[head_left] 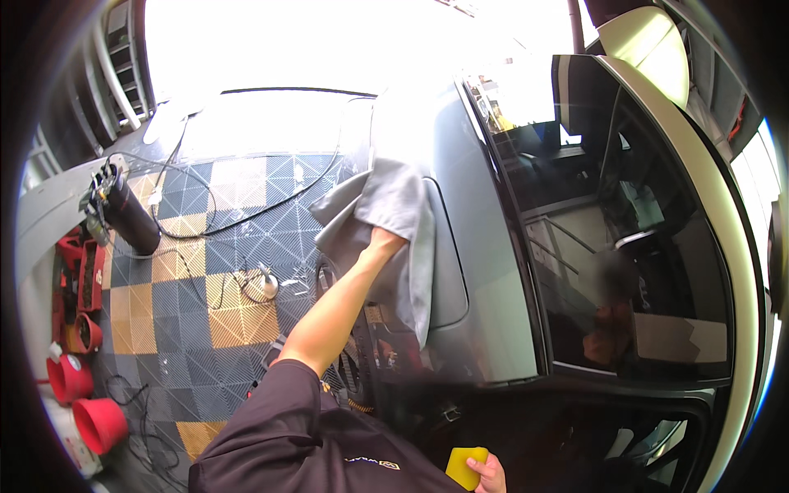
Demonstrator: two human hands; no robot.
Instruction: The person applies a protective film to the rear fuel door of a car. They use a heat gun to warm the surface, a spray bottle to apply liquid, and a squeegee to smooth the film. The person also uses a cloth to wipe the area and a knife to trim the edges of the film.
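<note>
My left arm reaches forward to the side of a grey car (493,304). A grey cloth (394,197) covers most of my left hand (385,245), so only the wrist and back of the hand show. The cloth lies against the rear body panel over part of the fuel flap (449,271), with loose folds hanging to the left and toward me. The fingers under it are hidden. Low in the view, my right hand (486,473) grips a flat yellow squeegee (465,467), thumb on its face, near the dark door opening.
Dark side glass (641,246) and a pale roof edge (723,189) lie to the right. On the left, a black cylinder (131,214), red pots (100,425) and a red crate (92,275) stand beside the tiled floor (181,312). Black cable (271,212) trails across the tiles.
</note>
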